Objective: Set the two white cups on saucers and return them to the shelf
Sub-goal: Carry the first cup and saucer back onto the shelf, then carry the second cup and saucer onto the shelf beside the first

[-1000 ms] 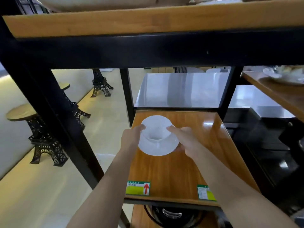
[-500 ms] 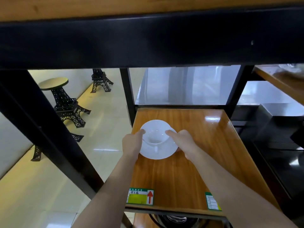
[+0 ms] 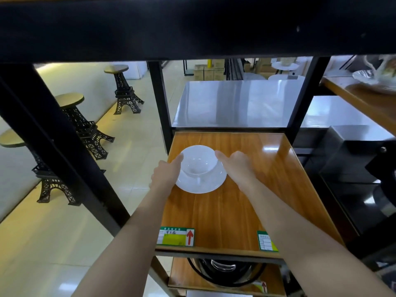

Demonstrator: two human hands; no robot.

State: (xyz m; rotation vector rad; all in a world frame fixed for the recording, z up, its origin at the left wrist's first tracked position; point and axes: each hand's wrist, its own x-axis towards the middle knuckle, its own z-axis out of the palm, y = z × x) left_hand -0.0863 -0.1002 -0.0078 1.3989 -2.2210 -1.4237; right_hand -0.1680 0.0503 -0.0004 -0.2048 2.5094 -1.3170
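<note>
A white cup [image 3: 198,160] stands upright on a white saucer [image 3: 203,185] at the left middle of the wooden shelf board [image 3: 246,200]. My left hand [image 3: 166,174] holds the saucer's left edge, thumb against the cup's rim. My right hand [image 3: 237,166] grips the right side, thumb touching the cup's rim. Whether the saucer rests on the board or hovers just above it, I cannot tell. Only one cup is in view.
A thick black beam [image 3: 192,26] of the upper shelf crosses the top. Black posts [image 3: 159,99] frame the board. Price labels [image 3: 175,236] sit at its front edge. A dark pot [image 3: 225,271] lies on the shelf below. Tower-shaped stools [image 3: 85,129] stand left; a steel table [image 3: 235,101] behind.
The cup and saucer, held in both hands, have come down toward the shelf board and slightly nearer me. My view has dropped under the upper shelf beam.
</note>
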